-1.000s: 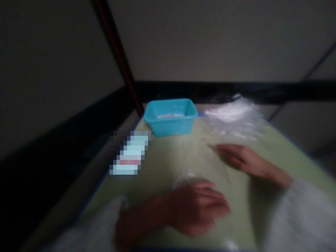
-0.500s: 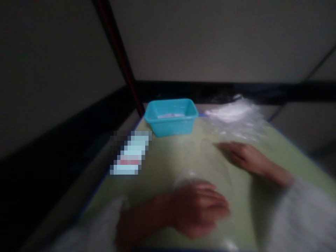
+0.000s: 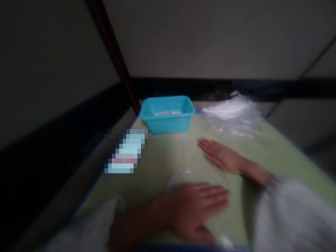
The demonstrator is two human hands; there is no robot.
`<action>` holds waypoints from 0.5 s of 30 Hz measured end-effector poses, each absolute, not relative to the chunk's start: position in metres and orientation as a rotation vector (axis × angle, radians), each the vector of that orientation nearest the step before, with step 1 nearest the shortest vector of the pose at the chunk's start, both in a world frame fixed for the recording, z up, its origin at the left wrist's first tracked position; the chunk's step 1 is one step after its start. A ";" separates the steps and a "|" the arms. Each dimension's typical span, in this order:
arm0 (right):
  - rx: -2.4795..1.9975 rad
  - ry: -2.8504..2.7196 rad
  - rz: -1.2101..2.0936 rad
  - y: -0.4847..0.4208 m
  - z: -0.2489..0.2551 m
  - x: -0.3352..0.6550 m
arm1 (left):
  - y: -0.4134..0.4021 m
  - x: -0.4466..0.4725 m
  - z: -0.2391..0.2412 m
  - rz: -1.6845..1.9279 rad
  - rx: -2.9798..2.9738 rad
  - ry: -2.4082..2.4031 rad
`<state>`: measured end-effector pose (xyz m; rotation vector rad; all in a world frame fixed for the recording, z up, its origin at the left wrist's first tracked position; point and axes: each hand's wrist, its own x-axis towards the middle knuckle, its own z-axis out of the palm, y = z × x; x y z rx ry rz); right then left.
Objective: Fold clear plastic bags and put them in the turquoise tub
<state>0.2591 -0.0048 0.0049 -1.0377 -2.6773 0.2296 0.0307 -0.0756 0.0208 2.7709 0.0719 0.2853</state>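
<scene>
Both hands lie flat, fingers extended, gripping nothing: left hand (image 3: 195, 210) at lower centre, right hand (image 3: 223, 157) mid-frame, apparently pressing a clear plastic bag (image 3: 189, 171) on the green table (image 3: 157, 164).

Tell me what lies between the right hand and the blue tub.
In the head view, only bare green table shows between the right hand and the blue tub; blur could hide thin clear plastic there.
</scene>
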 end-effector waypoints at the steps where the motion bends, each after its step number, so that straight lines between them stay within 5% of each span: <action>1: -1.050 -2.697 0.227 -0.004 0.003 0.260 | -0.076 0.031 0.021 0.272 2.766 0.074; 15: -0.954 -2.715 0.236 -0.009 0.009 0.251 | -0.074 0.030 0.022 0.340 2.843 0.026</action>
